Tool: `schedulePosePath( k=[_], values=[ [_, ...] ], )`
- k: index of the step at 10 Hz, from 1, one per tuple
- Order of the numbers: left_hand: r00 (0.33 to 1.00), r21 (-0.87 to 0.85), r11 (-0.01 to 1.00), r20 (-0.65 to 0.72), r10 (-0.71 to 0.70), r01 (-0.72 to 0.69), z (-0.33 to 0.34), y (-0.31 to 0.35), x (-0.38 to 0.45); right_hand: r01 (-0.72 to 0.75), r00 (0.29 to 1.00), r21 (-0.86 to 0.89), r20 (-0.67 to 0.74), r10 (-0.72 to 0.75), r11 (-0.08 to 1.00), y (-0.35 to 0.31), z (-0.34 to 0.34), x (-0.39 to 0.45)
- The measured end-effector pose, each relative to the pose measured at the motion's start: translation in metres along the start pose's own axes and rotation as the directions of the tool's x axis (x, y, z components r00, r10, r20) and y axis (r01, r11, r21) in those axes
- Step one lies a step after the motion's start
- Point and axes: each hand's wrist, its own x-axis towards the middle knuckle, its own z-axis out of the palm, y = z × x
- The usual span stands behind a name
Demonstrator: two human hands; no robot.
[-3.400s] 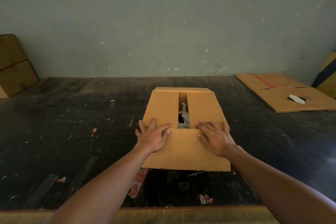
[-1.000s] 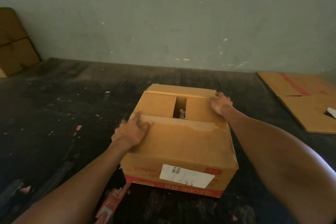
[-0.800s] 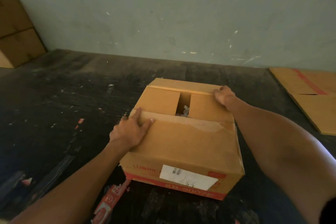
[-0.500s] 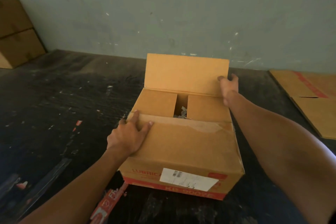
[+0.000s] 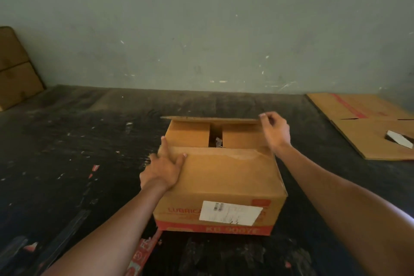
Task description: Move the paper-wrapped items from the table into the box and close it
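A brown cardboard box with a white label and red print stands on the dark table in front of me. Its near flap lies flat, and my left hand presses on that flap's left corner with fingers spread. The two side flaps are folded in with a narrow gap between them, and crumpled paper wrapping shows in the gap. My right hand pinches the right end of the far flap, which hovers almost level above the side flaps.
Flattened cardboard with red tape lies at the right, a small white piece on it. Another cardboard box leans against the wall at the far left. A red printed strip pokes out from under the box's near left corner.
The far flap, lifted upright half a second ago, has swung down towards me to nearly level under my right hand. My left hand stays on the near flap.
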Motion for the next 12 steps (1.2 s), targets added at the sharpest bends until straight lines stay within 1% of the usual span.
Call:
schedulePosePath(
  k=[1, 2, 3, 4, 5, 6, 8, 9, 10, 11, 12],
  values=[
    [0.998, -0.071, 0.997, -0.056, 0.028, -0.032, -0.002, 0.001, -0.005, 0.027, 0.968, -0.142, 0.252, 0.009, 0.99, 0.009, -0.007, -0.026],
    [0.996, -0.103, 0.993, -0.077, 0.053, -0.061, -0.003, 0.002, -0.006, 0.115, 0.901, -0.421, 0.425, 0.084, 0.9, 0.019, -0.006, -0.044],
    [0.997, -0.059, 0.995, -0.019, 0.079, -0.08, -0.002, 0.0, -0.001, 0.176, 0.855, -0.608, 0.484, 0.186, 0.774, 0.021, -0.001, -0.059],
    [0.995, 0.03, 0.996, 0.058, 0.082, -0.084, -0.003, -0.001, 0.005, 0.176, 0.848, -0.673, 0.474, 0.236, 0.718, 0.02, 0.004, -0.069],
    [0.995, 0.057, 0.994, 0.047, 0.092, -0.095, -0.003, -0.001, 0.005, 0.155, 0.859, -0.706, 0.442, 0.258, 0.692, 0.02, 0.009, -0.074],
    [0.995, 0.071, 0.993, 0.035, 0.093, -0.095, -0.001, -0.001, 0.006, 0.145, 0.869, -0.715, 0.423, 0.258, 0.684, 0.021, 0.011, -0.077],
    [0.996, 0.119, 0.99, 0.057, 0.065, -0.071, -0.008, 0.007, 0.007, 0.131, 0.866, -0.716, 0.419, 0.272, 0.686, 0.014, 0.009, -0.074],
    [0.995, 0.151, 0.984, 0.039, 0.087, -0.092, -0.012, 0.011, 0.005, 0.127, 0.913, -0.693, 0.361, 0.189, 0.71, 0.01, 0.01, -0.076],
    [0.982, 0.082, 0.979, 0.004, 0.188, -0.188, -0.018, 0.014, -0.001, 0.158, 0.961, -0.662, 0.273, 0.04, 0.733, 0.0, 0.01, -0.088],
    [0.908, -0.007, 0.923, -0.181, 0.377, -0.385, -0.019, 0.012, -0.027, 0.257, 0.963, -0.617, 0.227, -0.145, 0.744, -0.013, 0.007, -0.12],
    [0.853, -0.196, 0.842, -0.274, 0.445, -0.502, -0.009, -0.003, -0.084, 0.412, 0.909, -0.513, 0.289, -0.301, 0.753, -0.011, 0.004, -0.185]
  ],
)
